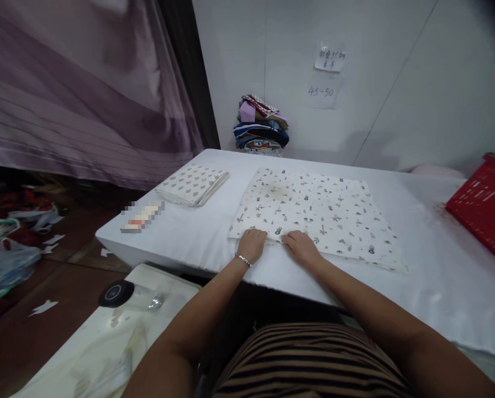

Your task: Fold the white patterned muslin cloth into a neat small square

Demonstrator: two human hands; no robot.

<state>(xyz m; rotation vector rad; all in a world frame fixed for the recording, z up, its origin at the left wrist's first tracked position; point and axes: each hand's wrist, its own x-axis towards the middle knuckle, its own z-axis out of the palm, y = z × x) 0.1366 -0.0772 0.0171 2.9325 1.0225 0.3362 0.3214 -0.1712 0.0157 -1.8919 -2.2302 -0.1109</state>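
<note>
A white cloth with small printed figures (314, 213) lies spread flat on the white table (417, 287). My left hand (252, 244) rests on the cloth's near edge, fingers curled down on the fabric. My right hand (300, 246) lies beside it on the same edge, fingers bent and pressing the cloth. The two hands nearly touch. A bracelet circles my left wrist.
A folded printed cloth (193, 184) lies at the table's left, with a small blurred packet (142, 216) nearer the corner. A stack of folded clothes (261, 125) stands against the back wall. A red basket (485, 207) sits at the right edge. A low white surface (119, 337) stands at lower left.
</note>
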